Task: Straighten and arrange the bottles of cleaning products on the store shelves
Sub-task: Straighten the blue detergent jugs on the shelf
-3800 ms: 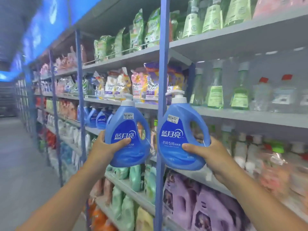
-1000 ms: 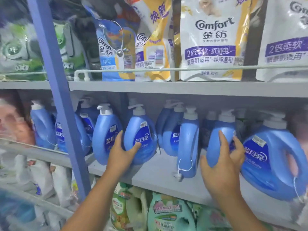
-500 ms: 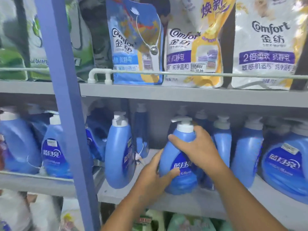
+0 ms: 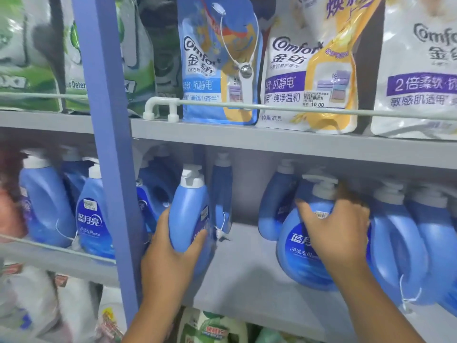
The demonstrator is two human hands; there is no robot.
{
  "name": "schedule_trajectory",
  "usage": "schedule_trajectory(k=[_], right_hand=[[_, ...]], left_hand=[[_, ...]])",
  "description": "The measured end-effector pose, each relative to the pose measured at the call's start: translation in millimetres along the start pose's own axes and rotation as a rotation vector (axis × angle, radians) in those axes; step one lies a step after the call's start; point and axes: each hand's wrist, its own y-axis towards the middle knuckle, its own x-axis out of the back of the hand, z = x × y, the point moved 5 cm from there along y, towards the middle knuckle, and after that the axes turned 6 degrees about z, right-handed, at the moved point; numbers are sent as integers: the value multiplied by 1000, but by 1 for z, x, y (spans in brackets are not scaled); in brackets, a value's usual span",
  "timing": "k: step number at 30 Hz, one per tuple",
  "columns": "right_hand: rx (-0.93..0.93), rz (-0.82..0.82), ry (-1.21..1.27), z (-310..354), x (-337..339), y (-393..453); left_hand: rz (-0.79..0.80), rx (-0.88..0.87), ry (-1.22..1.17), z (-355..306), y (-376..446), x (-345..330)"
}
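Head view of a grey store shelf (image 4: 247,273) stocked with blue detergent bottles. The left hand (image 4: 168,253) grips a narrow blue bottle (image 4: 189,209) with a white pump cap, which stands upright near the shelf's left end, just right of the blue upright post (image 4: 108,154); the thumb curls across the bottle's lower front and the other fingers wrap behind its left side. The right hand (image 4: 333,231) lies over the upper front of a round blue bottle (image 4: 299,253) that faces label-forward toward the middle of the shelf's front edge. Its fingers are spread and bent over the bottle's shoulder below the white pump; motion blur hides whether they clasp it firmly. More blue bottles (image 4: 400,243) crowd the right end, touching one another. On the shelf above, Comfort refill pouches (image 4: 309,65) stand behind a white guard rail (image 4: 296,108).
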Motion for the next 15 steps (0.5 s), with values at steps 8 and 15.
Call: schedule_trajectory(k=[8,15], right_hand=[[398,443,633,45,-26,-40],[276,668,514,54,-50,-19]], left_hand=[[568,-162,-314,-26,-11,-50],[744,-151,-439,-27,10,-76]])
